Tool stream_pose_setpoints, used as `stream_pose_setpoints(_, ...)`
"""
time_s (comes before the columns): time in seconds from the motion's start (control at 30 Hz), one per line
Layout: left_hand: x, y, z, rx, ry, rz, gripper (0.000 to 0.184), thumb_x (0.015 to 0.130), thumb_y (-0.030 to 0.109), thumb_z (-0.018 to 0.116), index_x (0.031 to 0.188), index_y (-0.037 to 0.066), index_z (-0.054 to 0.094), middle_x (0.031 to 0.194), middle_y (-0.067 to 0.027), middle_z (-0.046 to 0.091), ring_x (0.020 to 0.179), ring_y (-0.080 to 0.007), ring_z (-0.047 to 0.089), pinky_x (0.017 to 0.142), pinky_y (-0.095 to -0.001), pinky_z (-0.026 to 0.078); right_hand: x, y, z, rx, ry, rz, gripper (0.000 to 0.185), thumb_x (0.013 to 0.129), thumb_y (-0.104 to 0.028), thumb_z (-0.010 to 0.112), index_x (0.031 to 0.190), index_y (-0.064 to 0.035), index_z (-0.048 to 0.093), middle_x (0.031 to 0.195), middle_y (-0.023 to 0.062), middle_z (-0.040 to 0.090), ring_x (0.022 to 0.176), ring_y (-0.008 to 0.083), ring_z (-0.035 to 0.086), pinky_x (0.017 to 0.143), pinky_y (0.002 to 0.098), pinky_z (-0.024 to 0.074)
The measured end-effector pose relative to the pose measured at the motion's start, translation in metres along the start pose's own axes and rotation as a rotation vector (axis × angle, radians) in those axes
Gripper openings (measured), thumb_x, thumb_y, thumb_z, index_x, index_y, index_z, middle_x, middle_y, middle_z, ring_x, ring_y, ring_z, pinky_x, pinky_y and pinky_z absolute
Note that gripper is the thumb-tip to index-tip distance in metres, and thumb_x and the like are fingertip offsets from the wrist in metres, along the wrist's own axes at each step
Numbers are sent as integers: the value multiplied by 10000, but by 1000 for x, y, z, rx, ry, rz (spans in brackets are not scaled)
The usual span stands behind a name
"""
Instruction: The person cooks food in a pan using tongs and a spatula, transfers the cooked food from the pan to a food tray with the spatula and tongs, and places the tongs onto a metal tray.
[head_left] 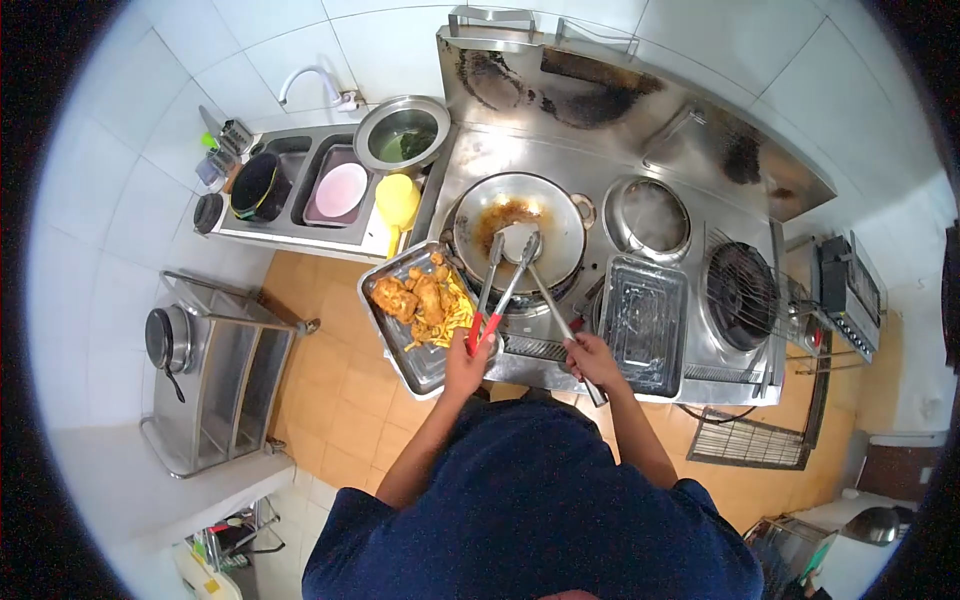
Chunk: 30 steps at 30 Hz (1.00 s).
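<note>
My left hand is closed around the red grips of metal tongs, whose arms stand apart over the wok. Gripped in my right hand is the handle of a long wok spatula. Its flat head is inside the wok, close to the tongs' tips. Brown, oily residue covers the wok's bottom. Left of my left hand, a metal tray holds fried chicken pieces and French fries. I see no food between the tongs' tips.
An oily rectangular tray lies right of my right hand. Behind it is a steaming round pot. A wire rack covers another burner. To the left are a yellow ladle, a large bowl and sinks with a pink plate.
</note>
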<state>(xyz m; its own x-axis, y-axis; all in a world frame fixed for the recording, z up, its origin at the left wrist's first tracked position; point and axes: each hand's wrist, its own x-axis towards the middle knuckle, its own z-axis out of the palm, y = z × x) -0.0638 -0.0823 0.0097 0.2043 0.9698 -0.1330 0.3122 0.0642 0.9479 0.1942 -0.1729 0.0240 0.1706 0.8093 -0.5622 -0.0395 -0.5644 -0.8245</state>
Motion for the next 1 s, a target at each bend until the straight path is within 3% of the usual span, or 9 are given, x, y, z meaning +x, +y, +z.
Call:
stream_pose_setpoints(0.17, 0, 4, 2, 30, 33, 5, 389, 917, 360, 714, 955, 24, 521, 654, -32, 500, 588, -120, 459, 521, -302, 368, -1, -3, -1, -299, 78, -160, 352, 937, -207, 659, 1178, -11, 492, 653, 76, 610, 432, 125, 550, 375, 295, 421)
stream_pose_setpoints(0.27, 2, 16, 1, 59, 38, 20, 392, 916, 356, 713, 965, 15, 526, 645, -35, 509, 580, -129, 463, 517, -311, 369, -2, -8, 0, -302, 110, -151, 354, 936, -182, 650, 1190, 5, 489, 654, 87, 614, 435, 132, 557, 377, 307, 425)
stream_pose_setpoints(0.33, 3, 15, 2, 103, 52, 51, 392, 915, 347, 715, 978, 5, 533, 636, -44, 517, 563, -136, 465, 507, -321, 368, -5, -13, 1, -267, 93, -121, 354, 934, -177, 648, 1191, 4, 485, 653, 92, 615, 436, 138, 561, 378, 314, 426)
stream_pose_setpoints(0.43, 10, 8, 5, 123, 31, 49, 398, 923, 350, 692, 997, -11, 543, 636, -122, 569, 541, -237, 540, 511, -378, 404, -4, -10, 1, -296, 81, -122, 314, 933, -174, 644, 1152, 4, 506, 645, 92, 609, 437, 144, 564, 380, 322, 428)
stream_pose_setpoints(0.57, 16, 12, 5, 315, -22, 101, 428, 946, 390, 630, 1019, -25, 552, 688, -241, 614, 636, -409, 620, 564, -474, 452, 16, 18, -6, -492, 72, -150, 237, 939, -194, 633, 1046, 2, 551, 636, 83, 598, 437, 147, 568, 389, 326, 438)
stream_pose_setpoints(0.63, 20, 12, 5, 346, -49, 96, 441, 956, 407, 598, 1020, -27, 553, 717, -277, 623, 696, -466, 630, 597, -514, 466, 4, -6, -5, -405, 69, -93, 235, 941, -208, 630, 1013, 5, 561, 637, 81, 597, 441, 155, 574, 394, 330, 443)
stream_pose_setpoints(0.87, 27, 14, 2, 448, -75, 67, 433, 962, 403, 580, 1041, -20, 536, 699, -263, 629, 677, -469, 630, 601, -537, 473, -13, -23, 1, -394, 198, -176, 262, 943, -234, 631, 976, 20, 576, 630, 96, 589, 440, 190, 582, 409, 354, 439)
stream_pose_setpoints(1.0, 31, 16, -3, 442, -78, 77, 431, 960, 405, 583, 1027, -17, 529, 698, -268, 627, 680, -475, 628, 597, -536, 472, -11, -27, 1, -446, 117, -119, 276, 948, -254, 616, 957, 22, 601, 656, 142, 602, 481, 231, 612, 455, 385, 472)
